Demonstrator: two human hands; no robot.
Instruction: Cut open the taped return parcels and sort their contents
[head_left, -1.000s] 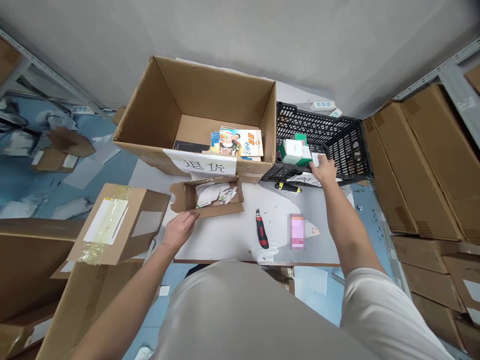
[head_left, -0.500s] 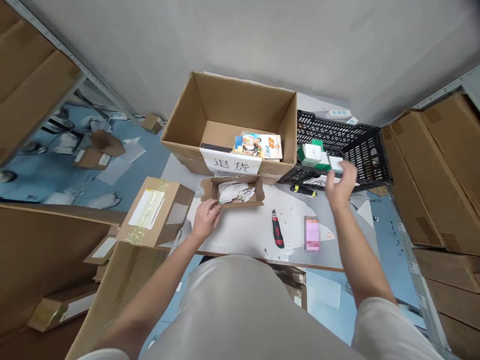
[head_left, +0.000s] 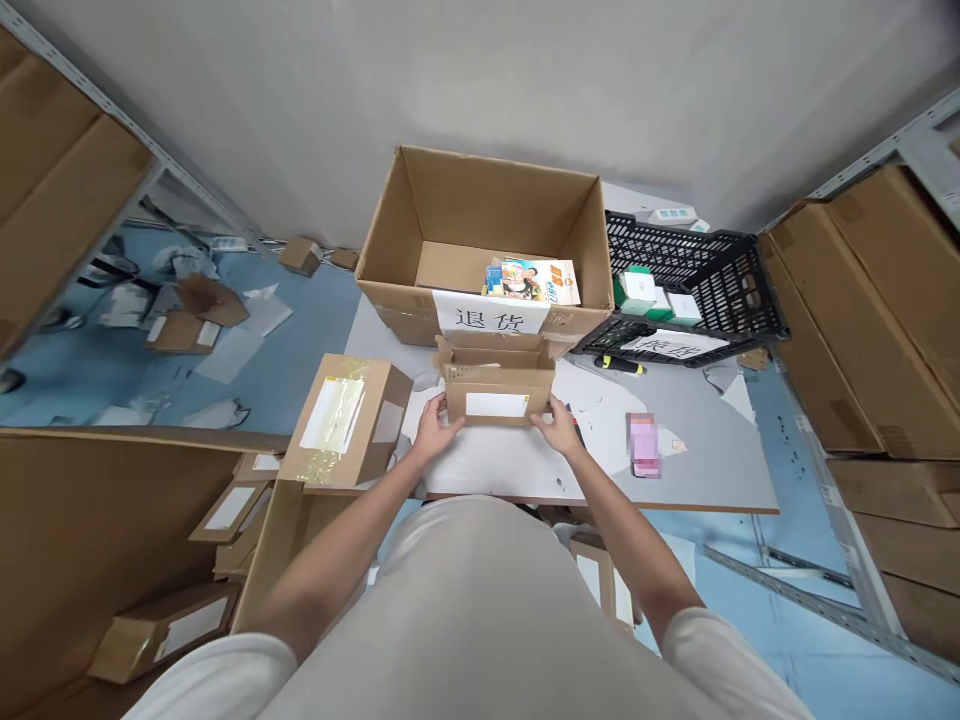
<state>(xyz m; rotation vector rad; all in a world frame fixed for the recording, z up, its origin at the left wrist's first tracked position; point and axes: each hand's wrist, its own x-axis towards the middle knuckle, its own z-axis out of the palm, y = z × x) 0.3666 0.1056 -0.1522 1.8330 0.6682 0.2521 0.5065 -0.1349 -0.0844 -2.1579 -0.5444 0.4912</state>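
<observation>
In the middle of the table a small open cardboard box [head_left: 499,382] is tipped so that a side with a white label faces me. My left hand [head_left: 437,430] grips its lower left corner. At the lower right corner my right hand [head_left: 556,426] is closed on the same box. What lies inside the box is hidden from this angle. A red and black utility knife [head_left: 577,430] shows only in part beside my right hand. Directly behind stands a large carton [head_left: 491,200] with a paper sign, holding several printed packs [head_left: 540,282].
A black crate [head_left: 742,290] at the right holds green and white small boxes [head_left: 637,290]. In front of it lies a yellow and black cutter [head_left: 619,366]. A pink item [head_left: 643,445] rests on the table [head_left: 705,470]. At the left stands a taped parcel [head_left: 345,420].
My right hand has left the small boxes in the crate and come to the small cardboard box. That box has been tipped up, and its paper contents have gone out of sight.
</observation>
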